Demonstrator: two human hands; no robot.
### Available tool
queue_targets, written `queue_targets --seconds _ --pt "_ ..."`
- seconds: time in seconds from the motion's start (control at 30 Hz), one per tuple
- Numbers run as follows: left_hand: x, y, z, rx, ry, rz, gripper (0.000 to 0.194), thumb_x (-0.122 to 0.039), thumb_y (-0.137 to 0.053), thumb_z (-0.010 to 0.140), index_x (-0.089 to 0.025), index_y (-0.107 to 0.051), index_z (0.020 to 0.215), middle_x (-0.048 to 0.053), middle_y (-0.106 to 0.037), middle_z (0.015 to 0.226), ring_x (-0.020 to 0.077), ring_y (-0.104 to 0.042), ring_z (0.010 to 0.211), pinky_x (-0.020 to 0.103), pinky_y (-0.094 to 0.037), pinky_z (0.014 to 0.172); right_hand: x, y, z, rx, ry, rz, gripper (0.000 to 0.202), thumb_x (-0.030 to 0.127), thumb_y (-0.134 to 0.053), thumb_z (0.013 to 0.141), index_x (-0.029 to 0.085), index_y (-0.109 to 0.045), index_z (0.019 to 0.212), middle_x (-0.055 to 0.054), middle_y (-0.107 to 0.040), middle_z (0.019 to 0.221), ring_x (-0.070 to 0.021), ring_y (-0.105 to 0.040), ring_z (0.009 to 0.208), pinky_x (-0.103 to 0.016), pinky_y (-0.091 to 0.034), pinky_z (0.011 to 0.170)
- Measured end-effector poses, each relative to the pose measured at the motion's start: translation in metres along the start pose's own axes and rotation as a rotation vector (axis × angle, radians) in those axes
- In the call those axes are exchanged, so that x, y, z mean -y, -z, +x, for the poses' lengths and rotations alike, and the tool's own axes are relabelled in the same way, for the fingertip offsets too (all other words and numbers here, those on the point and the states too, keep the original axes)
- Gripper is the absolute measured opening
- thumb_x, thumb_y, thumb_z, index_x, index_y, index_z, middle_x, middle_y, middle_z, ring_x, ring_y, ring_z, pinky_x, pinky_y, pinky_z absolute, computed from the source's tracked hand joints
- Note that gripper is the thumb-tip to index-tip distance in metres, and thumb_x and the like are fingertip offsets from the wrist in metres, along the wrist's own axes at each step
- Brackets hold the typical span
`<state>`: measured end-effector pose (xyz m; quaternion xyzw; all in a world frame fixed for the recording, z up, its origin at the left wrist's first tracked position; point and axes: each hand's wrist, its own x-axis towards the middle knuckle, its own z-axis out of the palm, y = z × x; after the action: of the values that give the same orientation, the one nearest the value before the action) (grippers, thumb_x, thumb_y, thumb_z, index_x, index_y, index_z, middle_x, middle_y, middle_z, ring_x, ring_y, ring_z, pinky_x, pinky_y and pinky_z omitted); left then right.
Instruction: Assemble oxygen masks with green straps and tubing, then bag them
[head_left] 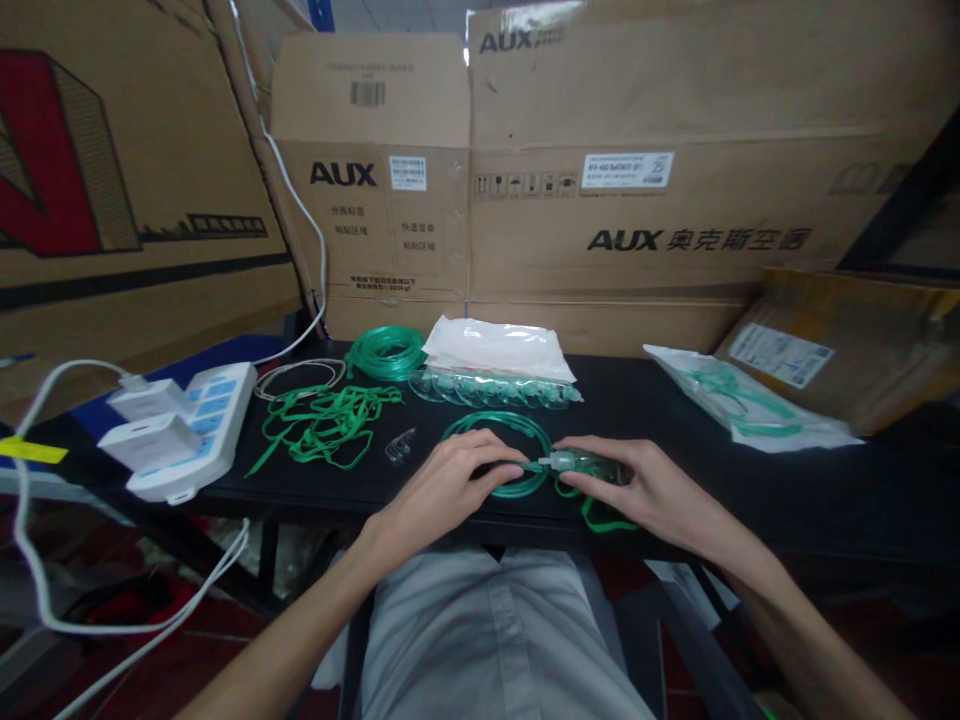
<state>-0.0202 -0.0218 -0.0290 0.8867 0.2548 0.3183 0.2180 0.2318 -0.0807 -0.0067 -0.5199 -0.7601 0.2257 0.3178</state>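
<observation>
My left hand [471,470] pinches a coil of green plastic tubing [517,488] near the table's front edge. Closed around a clear green oxygen mask [581,462] is my right hand [651,490], directly right of the coil. The mask's pale connector [553,461] points left at the tubing by my left fingertips; whether the two are joined I cannot tell. A green elastic strap [600,516] hangs below the mask. Part of the mask is hidden by my right fingers.
Green straps [322,425], small clear clips [401,445] and another tubing coil [386,352] lie left. Behind are a row of clear masks [495,388] and white bags [499,348]. A packed bag [750,400] lies right; a power strip [217,420] sits left. Cardboard [540,240] stands behind.
</observation>
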Motion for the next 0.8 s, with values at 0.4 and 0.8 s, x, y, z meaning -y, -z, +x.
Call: queue_targets --seconds 0.4,0.8 --pt "-0.003 0.002 0.000 -0.021 0.006 -0.075 0.022 -0.032 -0.057 0.100 -0.021 -0.072 0.112 0.003 -0.072 0.108 0.0156 -0.065 0.102 0.027 -0.047 0.092 0.005 -0.003 0.001 0.025 0.031 -0.017 0.038 0.049 -0.065 0.092 0.022 -0.074 0.117 -0.004 -0.077 0.113 -0.0285 -0.072 0.102 -0.034 -0.057 0.087" --pt "-0.003 0.008 0.008 0.096 -0.026 -0.017 0.023 -0.033 -0.054 0.102 -0.019 -0.072 0.106 0.003 -0.068 0.102 0.0153 -0.063 0.098 0.026 -0.048 0.088 0.001 -0.011 0.004 0.014 0.254 -0.151 0.033 0.038 -0.059 0.097 0.021 -0.069 0.124 -0.010 -0.074 0.120 -0.0255 -0.070 0.108 -0.036 -0.054 0.096"
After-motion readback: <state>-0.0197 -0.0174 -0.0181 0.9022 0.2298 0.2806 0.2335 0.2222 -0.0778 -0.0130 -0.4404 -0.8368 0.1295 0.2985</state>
